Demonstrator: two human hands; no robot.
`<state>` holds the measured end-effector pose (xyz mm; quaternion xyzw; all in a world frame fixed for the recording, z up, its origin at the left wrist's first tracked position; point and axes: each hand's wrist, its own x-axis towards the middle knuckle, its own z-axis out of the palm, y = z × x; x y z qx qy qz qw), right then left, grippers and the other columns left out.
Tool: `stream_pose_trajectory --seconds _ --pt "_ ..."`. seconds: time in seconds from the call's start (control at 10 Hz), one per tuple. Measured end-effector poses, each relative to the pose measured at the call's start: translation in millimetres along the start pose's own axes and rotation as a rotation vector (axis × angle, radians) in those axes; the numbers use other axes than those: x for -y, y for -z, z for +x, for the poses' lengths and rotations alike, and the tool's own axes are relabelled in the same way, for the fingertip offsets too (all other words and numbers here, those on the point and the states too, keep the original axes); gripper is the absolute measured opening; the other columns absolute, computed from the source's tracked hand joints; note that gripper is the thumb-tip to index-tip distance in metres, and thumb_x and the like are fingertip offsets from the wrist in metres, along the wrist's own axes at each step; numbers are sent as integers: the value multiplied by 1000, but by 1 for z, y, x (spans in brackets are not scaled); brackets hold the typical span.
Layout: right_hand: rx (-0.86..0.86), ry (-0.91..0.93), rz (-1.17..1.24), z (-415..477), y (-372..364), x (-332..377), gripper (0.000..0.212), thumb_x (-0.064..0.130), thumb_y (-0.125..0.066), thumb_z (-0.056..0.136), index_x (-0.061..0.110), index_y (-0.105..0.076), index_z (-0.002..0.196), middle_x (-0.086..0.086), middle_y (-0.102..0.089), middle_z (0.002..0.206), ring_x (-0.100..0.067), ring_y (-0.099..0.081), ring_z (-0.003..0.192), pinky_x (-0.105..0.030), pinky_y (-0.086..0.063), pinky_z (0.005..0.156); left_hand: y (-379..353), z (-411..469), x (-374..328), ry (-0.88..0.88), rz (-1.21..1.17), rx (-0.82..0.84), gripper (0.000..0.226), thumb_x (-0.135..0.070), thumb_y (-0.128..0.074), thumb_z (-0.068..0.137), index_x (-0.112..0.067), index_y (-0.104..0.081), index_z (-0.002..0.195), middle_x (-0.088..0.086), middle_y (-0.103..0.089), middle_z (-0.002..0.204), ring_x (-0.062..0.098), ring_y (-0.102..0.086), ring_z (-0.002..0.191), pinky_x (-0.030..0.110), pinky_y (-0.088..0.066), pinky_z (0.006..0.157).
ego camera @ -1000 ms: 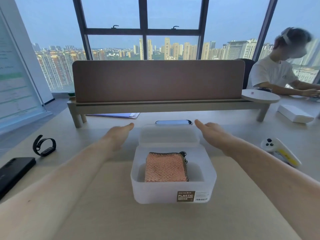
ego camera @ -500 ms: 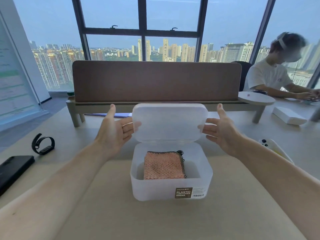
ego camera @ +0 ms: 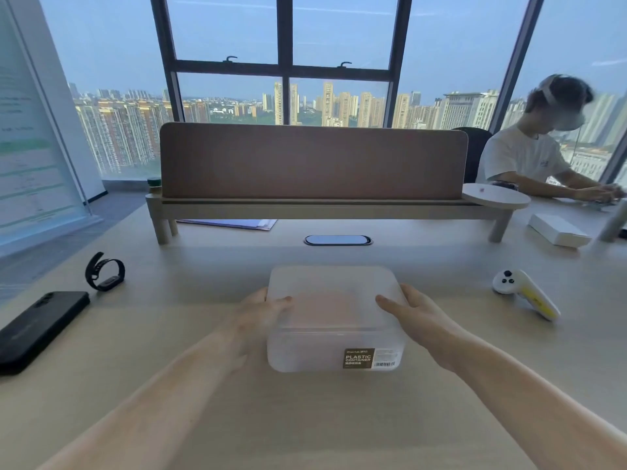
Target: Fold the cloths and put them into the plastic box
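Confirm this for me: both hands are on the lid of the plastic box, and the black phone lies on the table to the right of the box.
One thing is wrong. The head view shows the black phone lying left of the plastic box, not right. The rest holds: the left hand and right hand are both on the lid.

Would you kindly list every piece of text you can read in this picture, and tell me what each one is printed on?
"PLASTIC CONTAINER": brown label on the front of the plastic box.
Small lines above and below those words: too small to read.
Barcode sticker beside the label: digits unreadable.
Board at left: print too blurred to read.
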<state>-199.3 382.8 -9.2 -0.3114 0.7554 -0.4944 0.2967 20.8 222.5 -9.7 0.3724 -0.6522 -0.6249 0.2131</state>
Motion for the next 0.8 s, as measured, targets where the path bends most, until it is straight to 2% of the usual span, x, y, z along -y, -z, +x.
stream_pose_trajectory --seconds 0.1,0.2,0.3,0.4,0.5,0.6,0.7,0.8 --pt "-51 18 54 -2 -7 -9 37 37 -62 100 21 -58 134 4 -72 118 -16 -69 106 -34 -52 88 -8 -4 12 -31 -110 -79 24 -25 -58 102 -22 -71 122 0 -77 117 21 -73 106 36 -55 90" --pt "-88 33 107 -2 -12 -13 31 36 -62 100 25 -61 130 6 -74 115 -14 -70 103 -32 -52 83 -13 1 24 -55 -147 -161 14 -32 -62 99 -36 -73 106 -9 -78 111 16 -72 105 39 -54 97" --pt "-115 55 138 -2 -15 -13 26 33 -62 100 27 -63 125 9 -74 110 -12 -71 99 -29 -51 77 -15 2 27 -56 -164 -168 13 -39 -65 91 -41 -75 99 -12 -79 108 17 -72 105 42 -54 99" --pt "-125 70 132 -2 -16 -16 27 34 -62 100 28 -64 126 9 -75 111 -12 -71 100 -32 -54 82 -13 5 26 -48 -178 -157 14 -33 -64 96 -36 -75 105 -9 -79 109 18 -73 106 42 -53 100" --pt "-124 68 127 9 -15 -16 27 34 -61 100 29 -65 127 9 -76 111 -15 -72 103 -42 -55 96 -15 11 19 -9 -177 -182 17 -30 -61 100 -31 -74 110 -6 -80 105 20 -74 101 42 -55 97" --pt "-115 31 82 23 -12 0 32 34 -58 102 21 -62 131 4 -73 116 -19 -69 107 -42 -52 100 -18 29 8 17 -144 -172 27 -33 -60 97 -21 -73 118 0 -80 106 24 -74 101 46 -55 98" --pt "-155 37 -88 40 -10 20 48 39 -48 106 14 -49 147 -7 -58 144 -27 -55 130 -44 -41 112 -18 43 -13 56 -72 -154 41 -45 -58 88 -16 -65 116 2 -72 111 21 -68 99 35 -54 87" --pt "-332 232 -98 44 7 53 57 41 -45 106 11 -38 154 -9 -44 156 -27 -40 145 -42 -31 118 -13 51 -27 22 -73 -164 44 -59 -52 91 -22 -75 102 -1 -75 107 16 -69 96 35 -49 86"
